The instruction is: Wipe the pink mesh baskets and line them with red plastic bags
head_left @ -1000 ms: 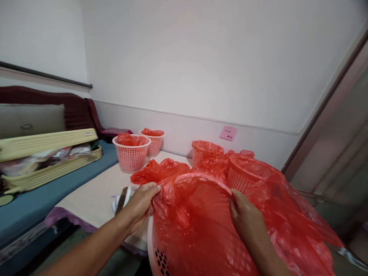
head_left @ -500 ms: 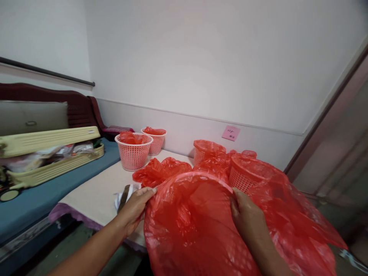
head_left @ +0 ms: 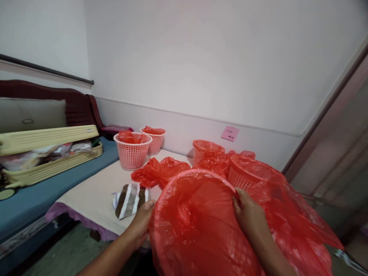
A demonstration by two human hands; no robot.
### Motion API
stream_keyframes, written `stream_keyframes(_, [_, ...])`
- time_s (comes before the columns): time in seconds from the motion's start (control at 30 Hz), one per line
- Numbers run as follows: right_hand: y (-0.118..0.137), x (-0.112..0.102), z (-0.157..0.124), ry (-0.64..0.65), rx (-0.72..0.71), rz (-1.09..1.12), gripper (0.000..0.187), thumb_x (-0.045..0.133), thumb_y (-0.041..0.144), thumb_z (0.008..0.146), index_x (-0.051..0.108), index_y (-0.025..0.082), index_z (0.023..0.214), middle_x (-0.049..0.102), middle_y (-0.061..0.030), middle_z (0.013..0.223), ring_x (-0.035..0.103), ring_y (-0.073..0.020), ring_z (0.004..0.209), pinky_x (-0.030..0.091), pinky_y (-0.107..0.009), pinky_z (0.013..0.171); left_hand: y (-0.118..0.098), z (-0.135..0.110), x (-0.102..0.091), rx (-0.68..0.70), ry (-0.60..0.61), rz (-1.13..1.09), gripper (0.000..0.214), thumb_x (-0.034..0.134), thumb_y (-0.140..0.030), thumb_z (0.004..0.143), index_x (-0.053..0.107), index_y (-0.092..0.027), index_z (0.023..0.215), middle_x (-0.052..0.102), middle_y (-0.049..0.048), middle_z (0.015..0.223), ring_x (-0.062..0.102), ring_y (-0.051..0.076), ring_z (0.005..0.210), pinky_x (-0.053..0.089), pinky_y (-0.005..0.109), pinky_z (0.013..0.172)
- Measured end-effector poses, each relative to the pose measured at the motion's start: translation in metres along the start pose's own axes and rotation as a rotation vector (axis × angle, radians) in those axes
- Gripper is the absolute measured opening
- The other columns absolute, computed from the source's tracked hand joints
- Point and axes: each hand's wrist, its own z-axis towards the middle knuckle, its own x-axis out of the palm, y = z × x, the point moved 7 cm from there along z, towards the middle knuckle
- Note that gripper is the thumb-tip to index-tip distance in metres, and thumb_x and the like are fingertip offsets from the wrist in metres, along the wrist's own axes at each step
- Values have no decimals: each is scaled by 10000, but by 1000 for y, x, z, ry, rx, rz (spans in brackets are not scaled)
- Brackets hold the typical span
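In front of me a basket [head_left: 198, 226] is tilted with its mouth toward me, lined with a red plastic bag [head_left: 212, 211] folded over its rim. My left hand [head_left: 143, 220] grips the rim at the left side, fingers partly hidden behind it. At the upper right of the rim, my right hand [head_left: 248, 209] is closed on the bag-covered edge. A striped cloth [head_left: 130, 201] lies on the table just beyond my left hand. Loose red plastic bags [head_left: 161, 168] are crumpled behind the basket.
Two white-rimmed baskets [head_left: 132, 153] with red bags in them stand at the back left. Bag-covered baskets [head_left: 244, 172] stand behind and right, with red plastic spreading over the right side. A pink note [head_left: 230, 133] is on the wall. An open cream suitcase [head_left: 54, 161] lies on the bed.
My left hand has slid down the left side of the rim, and the striped cloth shows more fully. The basket has shifted slightly right; my right hand stays on the rim.
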Motion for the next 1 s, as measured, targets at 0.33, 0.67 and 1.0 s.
stream_keyframes(0.33, [-37,13,13,46,125,-90,303,428,276,859,617,147,1058,705,-124,906,657,-227,757,422,-295,657,6,-6,-23,-58,-95,-35,242,644,-386,819,590,-151,798,592,-15,642,551,66,507,429,165,468])
stream_keyframes(0.67, [-45,22,24,95,143,-136,288,460,262,849,645,146,1038,711,-101,804,661,-229,704,415,-293,628,-29,-12,22,18,29,41,317,684,-461,779,607,-190,923,648,26,875,607,110,737,438,153,478])
stream_keyframes(1.0, [-45,24,21,126,163,-132,304,434,254,870,629,130,1068,714,-122,844,670,-249,760,417,-297,638,-30,-8,21,-31,93,39,201,788,-277,698,667,-134,771,650,27,820,609,103,719,508,208,628])
